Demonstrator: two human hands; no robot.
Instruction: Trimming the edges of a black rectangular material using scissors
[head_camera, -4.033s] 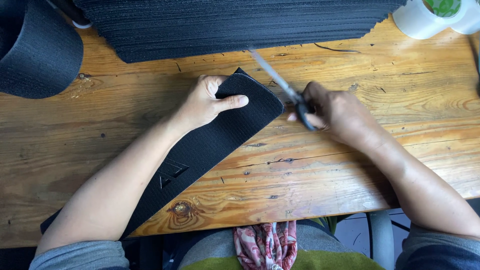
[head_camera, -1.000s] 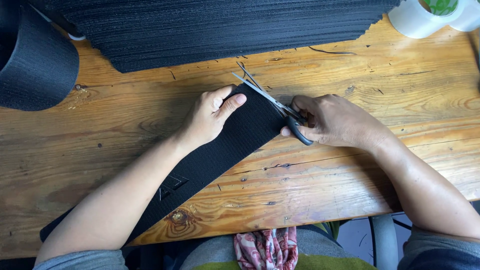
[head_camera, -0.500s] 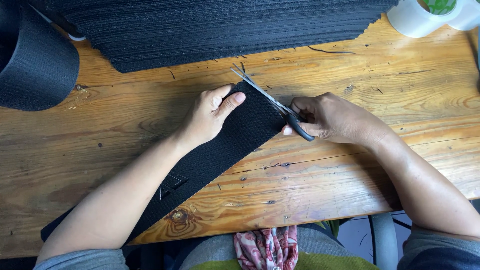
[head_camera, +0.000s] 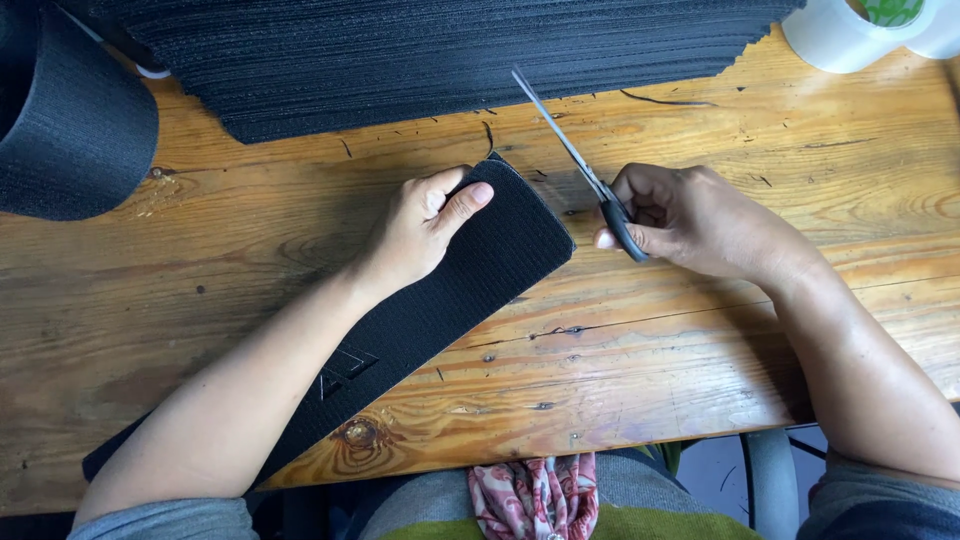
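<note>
A long black fabric strip (head_camera: 470, 280) lies slantwise on the wooden table (head_camera: 700, 350), its rounded end at the upper right. My left hand (head_camera: 425, 225) presses flat on that end, thumb and index finger at its edge. My right hand (head_camera: 690, 220) grips black-handled scissors (head_camera: 575, 160) just right of the strip. The closed blades point up and to the left, clear of the fabric.
A tall stack of black strips (head_camera: 450, 50) fills the far side of the table. A big black fabric roll (head_camera: 70, 120) sits at the upper left. White tape rolls (head_camera: 850, 30) stand at the upper right. Small black offcuts lie near the stack.
The scissors have left the strip's end and moved right and up, blades now closed. The strip's end shows a rounded cut. My left hand stays on the strip.
</note>
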